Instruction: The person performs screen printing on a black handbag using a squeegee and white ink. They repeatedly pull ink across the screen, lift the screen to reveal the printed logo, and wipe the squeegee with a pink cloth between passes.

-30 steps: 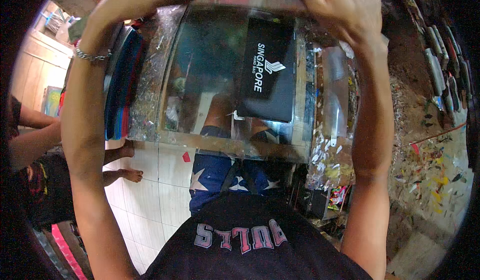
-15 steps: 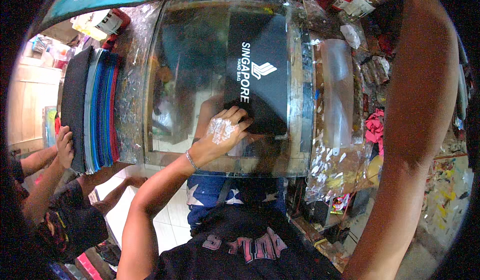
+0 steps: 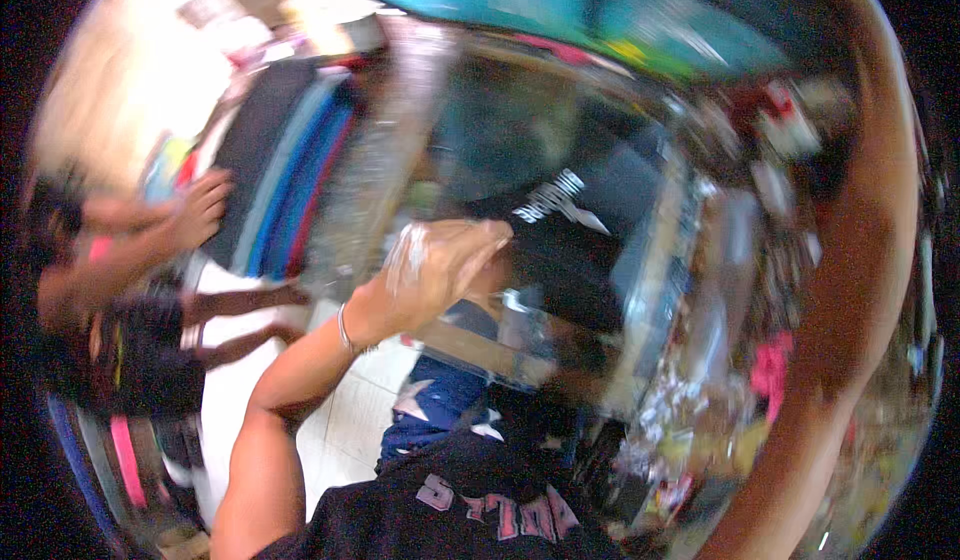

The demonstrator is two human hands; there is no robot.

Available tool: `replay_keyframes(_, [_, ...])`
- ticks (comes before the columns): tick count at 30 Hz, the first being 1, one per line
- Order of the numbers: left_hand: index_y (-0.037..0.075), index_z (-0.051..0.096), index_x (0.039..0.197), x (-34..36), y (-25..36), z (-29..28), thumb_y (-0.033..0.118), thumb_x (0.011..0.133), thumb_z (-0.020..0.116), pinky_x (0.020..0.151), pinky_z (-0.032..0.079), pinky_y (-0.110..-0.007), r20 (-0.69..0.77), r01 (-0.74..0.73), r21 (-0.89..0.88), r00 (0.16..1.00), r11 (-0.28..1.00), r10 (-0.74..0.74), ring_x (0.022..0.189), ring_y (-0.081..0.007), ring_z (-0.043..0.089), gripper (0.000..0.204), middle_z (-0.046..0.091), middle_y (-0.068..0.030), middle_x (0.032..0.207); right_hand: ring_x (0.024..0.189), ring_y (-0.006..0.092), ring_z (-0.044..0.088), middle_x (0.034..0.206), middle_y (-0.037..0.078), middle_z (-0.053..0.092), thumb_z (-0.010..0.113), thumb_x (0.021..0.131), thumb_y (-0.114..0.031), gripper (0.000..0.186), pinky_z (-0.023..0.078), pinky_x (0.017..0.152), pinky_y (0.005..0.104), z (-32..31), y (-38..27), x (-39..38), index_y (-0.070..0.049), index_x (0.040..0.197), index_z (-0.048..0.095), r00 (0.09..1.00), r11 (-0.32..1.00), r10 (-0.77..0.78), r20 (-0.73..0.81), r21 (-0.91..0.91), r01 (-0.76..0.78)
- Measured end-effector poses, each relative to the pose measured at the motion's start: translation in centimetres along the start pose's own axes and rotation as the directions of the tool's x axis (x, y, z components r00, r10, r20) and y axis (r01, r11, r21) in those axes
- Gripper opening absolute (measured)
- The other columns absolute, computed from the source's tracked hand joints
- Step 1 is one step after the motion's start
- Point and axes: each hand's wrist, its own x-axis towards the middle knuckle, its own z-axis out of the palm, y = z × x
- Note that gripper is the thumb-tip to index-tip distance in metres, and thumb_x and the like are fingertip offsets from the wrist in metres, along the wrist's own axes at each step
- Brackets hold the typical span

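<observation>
A black fabric panel (image 3: 570, 270) with a white printed design lies over the glass-topped wooden frame in front of me. The near-left part of the panel looks raised and bent, and only some of its print shows. My left hand (image 3: 435, 265), with white smears on its back and a bracelet at the wrist, is at that raised edge. Its fingers are pressed together on the fabric, though motion blurs them. My right arm (image 3: 870, 230) reaches up along the right side, and its hand is beyond the picture's upper edge.
At left stands a stack of coloured fabric panels (image 3: 290, 180), with another person's hand (image 3: 203, 208) against it. A paint-stained ledge (image 3: 680, 400) and a pink cloth (image 3: 770, 375) are at right. A red-and-white container (image 3: 790, 120) stands far right.
The view has swung left and blurred. My left hand has drawn the fabric's near part up and leftward, so the print that lay flat is now bent and partly hidden.
</observation>
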Motion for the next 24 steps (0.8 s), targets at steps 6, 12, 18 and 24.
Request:
replay_keyframes(6, [0.003,0.068,0.102,-3.2,-7.1,-22.7,0.017,0.093,0.062,0.068,0.051,-0.026,-0.228,0.510,-0.412,0.745,0.755,-0.627,0.073,-0.0112,0.061,0.017,0.065,-0.0018,0.083,0.098,0.0232,0.067,0.104,0.017,0.072,0.038,0.106,-0.050,0.058,0.046,0.097,0.0367,2.7,5.6,2.9,-0.006,0.136,0.060,0.989,0.986,-0.130,-0.066,-0.114,0.122])
replay_keyframes(12, [0.004,0.069,0.106,-5.9,-18.5,-39.6,0.002,0.082,0.054,0.069,0.051,-0.023,-0.133,0.691,0.058,0.721,0.721,-0.680,0.075,-0.0063,0.058,0.028,0.063,0.0002,0.088,0.109,0.0260,0.062,0.119,0.018,0.067,0.041,0.106,-0.038,0.050,0.045,0.101,0.0380,3.1,7.1,4.8,-0.008,0.144,0.054,0.991,0.994,-0.026,0.134,0.108,0.012])
replay_keyframes(18, [0.005,0.064,0.124,-5.8,-25.6,-40.2,0.009,0.083,0.062,0.095,0.050,-0.039,-0.481,0.699,0.697,0.623,0.162,-0.616,0.108,-0.0296,0.065,0.041,0.067,-0.0154,0.116,0.125,0.0336,0.057,0.134,0.022,0.060,0.047,0.103,-0.041,0.051,0.041,0.108,0.0438,1.9,5.2,4.1,-0.010,0.141,0.058,0.996,0.998,0.031,0.088,-0.053,-0.026])
replay_keyframes(24, [0.001,0.059,0.135,-0.9,-13.4,-13.6,0.010,0.087,0.070,0.109,0.045,-0.040,-0.215,0.143,0.389,0.975,0.910,-0.061,0.126,-0.0296,0.059,0.050,0.063,-0.0182,0.135,0.116,0.0416,0.062,0.123,0.030,0.065,0.039,0.094,-0.072,0.081,0.045,0.103,0.0492,-1.8,-1.5,0.3,-0.002,0.119,0.071,0.957,0.969,0.243,0.159,0.014,-0.248])
